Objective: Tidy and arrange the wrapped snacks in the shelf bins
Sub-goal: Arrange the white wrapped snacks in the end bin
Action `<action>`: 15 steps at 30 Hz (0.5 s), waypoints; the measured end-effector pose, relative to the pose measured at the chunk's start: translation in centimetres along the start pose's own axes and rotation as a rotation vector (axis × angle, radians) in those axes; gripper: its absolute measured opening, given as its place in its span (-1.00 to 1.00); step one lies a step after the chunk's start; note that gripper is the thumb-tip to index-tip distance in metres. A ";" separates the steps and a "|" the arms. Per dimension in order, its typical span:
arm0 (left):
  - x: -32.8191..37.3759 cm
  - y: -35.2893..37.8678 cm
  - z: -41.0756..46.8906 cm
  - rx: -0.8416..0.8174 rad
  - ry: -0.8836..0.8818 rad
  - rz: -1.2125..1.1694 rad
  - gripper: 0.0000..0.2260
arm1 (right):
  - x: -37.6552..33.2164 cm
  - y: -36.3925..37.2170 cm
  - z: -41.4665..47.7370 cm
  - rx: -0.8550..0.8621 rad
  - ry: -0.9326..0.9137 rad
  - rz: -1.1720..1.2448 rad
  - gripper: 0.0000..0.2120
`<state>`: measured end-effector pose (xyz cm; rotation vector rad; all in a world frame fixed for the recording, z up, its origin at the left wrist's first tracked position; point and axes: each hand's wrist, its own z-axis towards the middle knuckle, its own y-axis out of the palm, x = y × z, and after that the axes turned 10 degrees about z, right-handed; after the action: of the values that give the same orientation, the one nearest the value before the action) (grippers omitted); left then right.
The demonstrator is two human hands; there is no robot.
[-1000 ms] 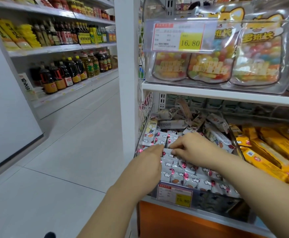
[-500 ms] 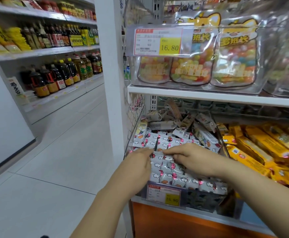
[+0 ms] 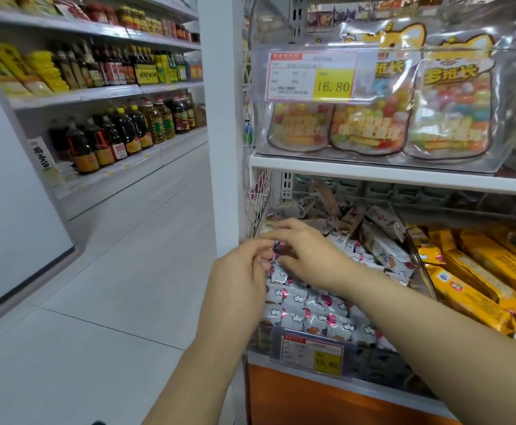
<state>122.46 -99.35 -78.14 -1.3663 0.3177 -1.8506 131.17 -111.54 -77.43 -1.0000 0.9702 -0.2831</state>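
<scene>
A clear shelf bin (image 3: 416, 265) holds many small wrapped snacks (image 3: 312, 305), white wrappers with red and cloud prints, laid in rows at the front and piled loosely at the back. Both my hands are over the bin's left front corner. My left hand (image 3: 238, 274) and my right hand (image 3: 309, 256) together pinch one small snack (image 3: 279, 247) with a dark red end, lifted just above the rows. My fingers hide most of that snack.
Yellow wrapped bars (image 3: 477, 271) fill the bin to the right. Bags of coloured candy (image 3: 373, 111) stand on the shelf above, behind a 16.80 price tag (image 3: 312, 76). A second price tag (image 3: 312, 352) hangs on the bin's front. A white post (image 3: 220, 118) borders the left; oil bottles (image 3: 121, 130) line the aisle shelves.
Both hands have risen from pressing the snack rows toward the bin's left rear and now pinch one snack between them. The camera has shifted slightly.
</scene>
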 end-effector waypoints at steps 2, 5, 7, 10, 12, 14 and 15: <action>-0.2 -0.2 0.0 -0.003 -0.005 -0.005 -0.71 | 0.3 0.6 0.6 -0.038 -0.022 -0.031 -0.48; -0.4 -0.4 0.0 -0.002 0.000 -0.006 -0.71 | 0.7 1.0 1.1 -0.013 -0.052 -0.040 -0.48; -0.5 -0.6 -0.1 0.001 0.001 -0.001 -0.70 | 0.9 1.5 1.1 0.025 -0.068 -0.037 -0.55; -0.3 -0.9 -0.2 0.030 0.001 0.007 -0.70 | 1.0 2.4 1.2 0.072 -0.055 -0.085 -0.59; -0.1 -1.1 -0.3 0.073 0.009 0.029 -0.70 | 0.9 2.5 1.4 0.116 -0.075 -0.121 -0.64; 0.1 -1.3 -0.5 0.108 0.021 0.040 -0.71 | 0.8 2.0 1.4 0.176 -0.105 -0.108 -0.73; 0.1 -1.3 -0.5 0.115 0.025 0.046 -0.71 | 0.9 1.6 1.3 0.201 -0.113 -0.088 -0.75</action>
<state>121.43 -98.68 -77.48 -1.2494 0.2489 -1.8206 132.38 -110.41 -78.95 -0.8662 0.7798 -0.3859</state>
